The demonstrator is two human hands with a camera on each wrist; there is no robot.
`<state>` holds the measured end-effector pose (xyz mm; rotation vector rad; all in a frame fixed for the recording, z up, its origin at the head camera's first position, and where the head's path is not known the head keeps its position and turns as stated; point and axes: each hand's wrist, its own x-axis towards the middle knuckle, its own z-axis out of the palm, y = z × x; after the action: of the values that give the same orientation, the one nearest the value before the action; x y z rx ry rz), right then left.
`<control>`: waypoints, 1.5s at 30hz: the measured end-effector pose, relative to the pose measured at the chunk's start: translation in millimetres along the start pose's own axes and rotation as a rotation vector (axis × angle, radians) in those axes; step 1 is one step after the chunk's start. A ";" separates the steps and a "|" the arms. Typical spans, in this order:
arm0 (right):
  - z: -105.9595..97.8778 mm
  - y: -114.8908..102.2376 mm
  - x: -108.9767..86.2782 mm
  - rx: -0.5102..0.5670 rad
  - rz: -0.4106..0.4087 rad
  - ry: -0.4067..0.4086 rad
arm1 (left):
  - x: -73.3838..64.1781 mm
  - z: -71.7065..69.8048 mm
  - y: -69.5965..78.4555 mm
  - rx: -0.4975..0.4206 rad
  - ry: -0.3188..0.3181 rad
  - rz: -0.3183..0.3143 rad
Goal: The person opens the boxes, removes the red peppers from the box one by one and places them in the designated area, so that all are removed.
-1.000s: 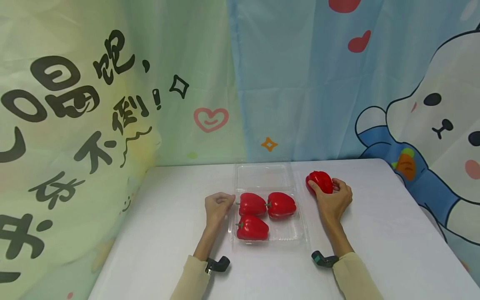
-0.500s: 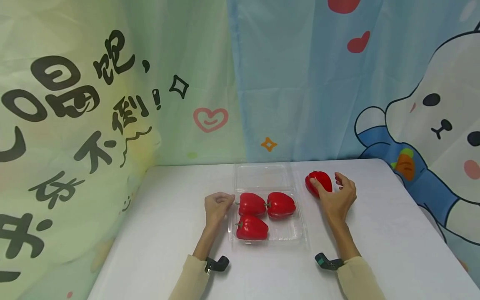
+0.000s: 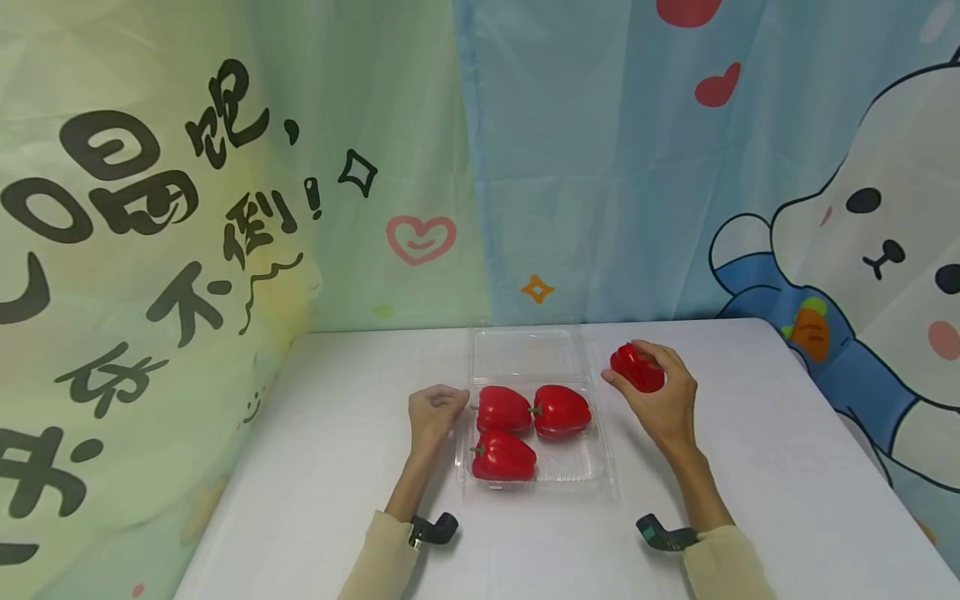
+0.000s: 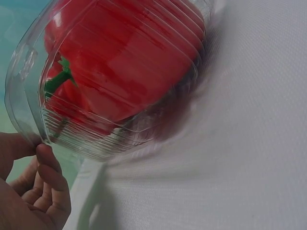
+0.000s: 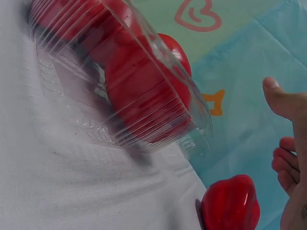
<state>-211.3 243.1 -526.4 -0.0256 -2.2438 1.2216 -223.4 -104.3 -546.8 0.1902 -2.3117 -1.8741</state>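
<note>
Toward the near edge of the tabletop (image 3: 315, 500), the two forearms reach in, each with a dark wrist camera (image 3: 435, 528) strapped by the sleeve. Beyond them, about midway between the left and right edges, sits a clear container (image 3: 573, 462). In its near left corner lies the nearest pepper (image 3: 504, 456), red, stem toward the tabletop's left edge; behind it are the back left pepper (image 3: 504, 408) and the back right pepper (image 3: 562, 412), stems the same way. The container's near right quarter holds no pepper. The left hand (image 3: 437, 410) pinches the left rim between thumb and forefinger.

Farther off, to the container's right, the right hand (image 3: 663, 396) hangs around the loose pepper (image 3: 637, 369), thumb and fingers apart; the right wrist view shows a gap between them and it. This pepper rests on the tabletop near the far edge, just ahead and left of the right palm, much nearer that hand than the left. Its long axis seems to slant from far left to near right; its stem is hidden. Left of it, the lid (image 3: 528, 354) is folded back toward the far edge.
</note>
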 end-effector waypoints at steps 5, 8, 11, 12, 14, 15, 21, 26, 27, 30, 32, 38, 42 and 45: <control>-0.4 0.3 -0.8 0.027 -0.061 -0.089 | -0.2 -0.4 -0.8 -0.016 -0.005 -0.016; 0.1 -0.6 -1.2 0.023 -0.085 -0.135 | 0.0 -0.4 -0.5 -0.016 -0.005 -0.025; 1.2 -2.6 -2.6 0.015 -0.096 -0.174 | 0.6 -0.1 -0.7 -0.012 -0.003 -0.022; 1.7 -3.6 -3.5 0.013 -0.096 -0.187 | 0.7 0.0 -0.8 -0.009 -0.003 -0.020; 3.0 -5.8 -5.2 0.008 -0.097 -0.215 | 1.1 0.0 -1.2 -0.004 -0.002 -0.014; 3.8 -6.9 -6.1 0.009 -0.095 -0.233 | 1.0 0.0 -1.0 -0.004 -0.001 -0.013; 10.7 -12.7 -10.5 0.060 -0.091 -0.338 | 1.2 -0.3 -0.7 -0.005 0.001 -0.001; 14.4 -14.5 -12.6 0.100 -0.098 -0.379 | 2.5 0.6 -1.1 0.001 0.000 0.000; 14.8 -15.0 -12.9 0.101 -0.097 -0.383 | 2.6 0.8 -1.1 0.002 0.000 -0.004; 15.4 -16.7 -13.8 0.103 -0.095 -0.392 | 2.3 0.6 -1.2 0.006 0.000 -0.010; 15.9 -17.5 -14.4 0.102 -0.097 -0.396 | 1.9 0.5 -1.1 0.009 0.000 -0.011; 17.7 -18.8 -16.0 0.113 -0.094 -0.420 | 0.9 0.3 -1.4 0.004 -0.001 -0.016; 18.8 -20.6 -16.6 0.114 -0.095 -0.442 | 0.8 0.3 -0.9 0.001 0.002 -0.014; 20.2 -21.4 -17.2 0.110 -0.106 -0.452 | 0.6 -0.2 -0.2 -0.006 0.002 -0.013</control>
<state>-201.6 210.5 -526.4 0.4484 -2.5086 1.3971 -224.0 -104.7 -547.0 0.2070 -2.3089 -1.8853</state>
